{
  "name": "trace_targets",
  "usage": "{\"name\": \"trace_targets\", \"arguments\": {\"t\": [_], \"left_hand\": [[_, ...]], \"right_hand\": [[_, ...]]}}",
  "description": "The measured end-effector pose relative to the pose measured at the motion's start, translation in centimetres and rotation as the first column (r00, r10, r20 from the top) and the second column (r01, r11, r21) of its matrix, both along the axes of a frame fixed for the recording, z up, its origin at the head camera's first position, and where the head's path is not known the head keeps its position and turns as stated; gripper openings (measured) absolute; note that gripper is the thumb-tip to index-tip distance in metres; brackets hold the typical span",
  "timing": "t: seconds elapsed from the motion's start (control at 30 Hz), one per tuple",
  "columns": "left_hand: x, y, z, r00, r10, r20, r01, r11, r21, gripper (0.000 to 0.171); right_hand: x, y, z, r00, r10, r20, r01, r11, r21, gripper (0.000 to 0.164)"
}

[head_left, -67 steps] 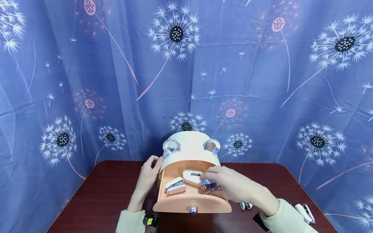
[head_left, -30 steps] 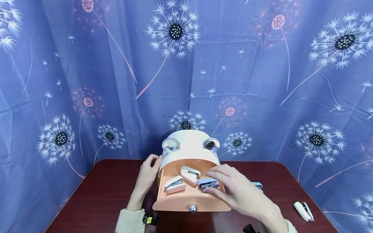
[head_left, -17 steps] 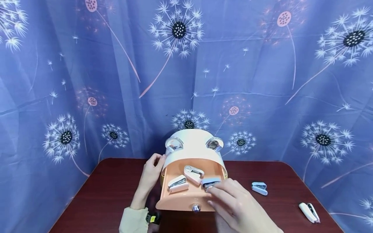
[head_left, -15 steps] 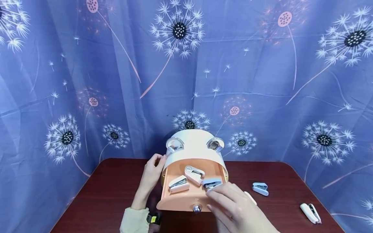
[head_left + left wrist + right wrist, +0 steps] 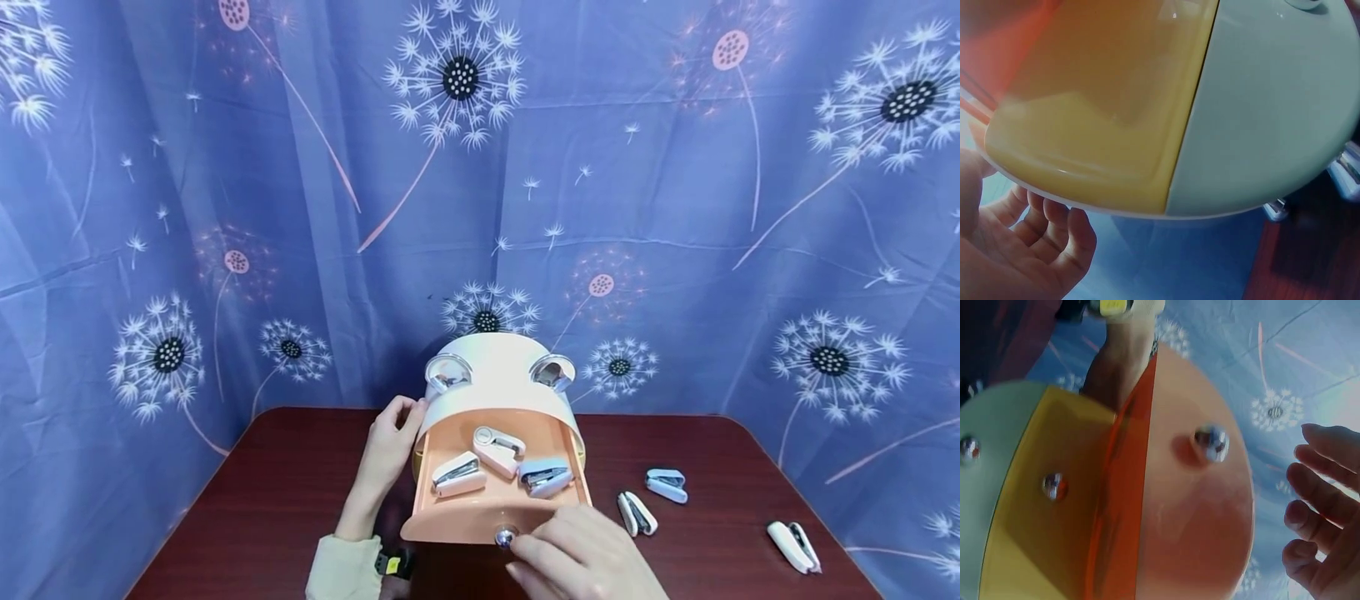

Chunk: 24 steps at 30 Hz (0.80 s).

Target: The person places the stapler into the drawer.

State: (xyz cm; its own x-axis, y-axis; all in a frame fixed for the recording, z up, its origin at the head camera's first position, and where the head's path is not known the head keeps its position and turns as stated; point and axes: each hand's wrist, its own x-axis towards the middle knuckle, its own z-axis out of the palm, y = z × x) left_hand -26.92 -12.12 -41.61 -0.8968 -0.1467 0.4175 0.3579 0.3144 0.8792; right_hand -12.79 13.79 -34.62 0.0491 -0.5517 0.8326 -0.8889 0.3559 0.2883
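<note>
A white rounded desktop drawer box (image 5: 498,358) with two round silver-rimmed pieces on top stands on the table. Its peach drawer (image 5: 453,521) is pulled out and bears two pale pink-and-white staplers, one at the left (image 5: 458,475) and one mid-drawer (image 5: 498,450), plus a blue stapler (image 5: 546,477) at the right. My left hand (image 5: 384,446) holds the box's left side, curled fingers at its rim in the left wrist view. My right hand (image 5: 1329,506), fingers loosely bent, hovers before the drawer front; in the head view its fingertips are right at the silver knob (image 5: 506,537).
On the table right of the box lie a blue stapler (image 5: 666,485) and two white staplers, one nearer (image 5: 637,513) and one by the right edge (image 5: 794,547). Yellow (image 5: 1029,519) and pale green (image 5: 997,425) drawers sit closed below. A blue dandelion curtain (image 5: 480,208) hangs behind.
My right hand has released the blue stapler inside the drawer and moved down toward the knob. A white stapler on the table has come into view. The left hand stays on the box.
</note>
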Motion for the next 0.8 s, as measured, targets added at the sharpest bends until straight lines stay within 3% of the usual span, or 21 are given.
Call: {"name": "trace_targets", "arguments": {"t": [0.13,0.37,0.6,0.8], "left_hand": [[0.0,0.0,0.0,1.000,-0.007,-0.008,0.007,1.000,-0.004,0.030],[0.1,0.0,0.2,1.000,-0.007,-0.008,0.007,1.000,0.004,0.030],[0.0,0.0,0.2,1.000,-0.003,-0.009,0.003,1.000,0.009,0.030],[0.3,-0.2,0.0,1.000,-0.015,0.001,0.015,1.000,0.006,0.029]], "right_hand": [[0.5,-0.6,-1.1,0.994,-0.087,0.060,0.085,0.996,0.034,0.020],[0.2,-0.8,-2.3,0.957,-0.262,0.121,0.249,0.962,0.113,0.035],[-0.6,-1.0,-2.6,0.957,-0.273,0.097,0.263,0.960,0.100,0.033],[-0.9,-1.3,-3.3,0.962,-0.240,0.129,0.232,0.970,0.076,0.027]]}}
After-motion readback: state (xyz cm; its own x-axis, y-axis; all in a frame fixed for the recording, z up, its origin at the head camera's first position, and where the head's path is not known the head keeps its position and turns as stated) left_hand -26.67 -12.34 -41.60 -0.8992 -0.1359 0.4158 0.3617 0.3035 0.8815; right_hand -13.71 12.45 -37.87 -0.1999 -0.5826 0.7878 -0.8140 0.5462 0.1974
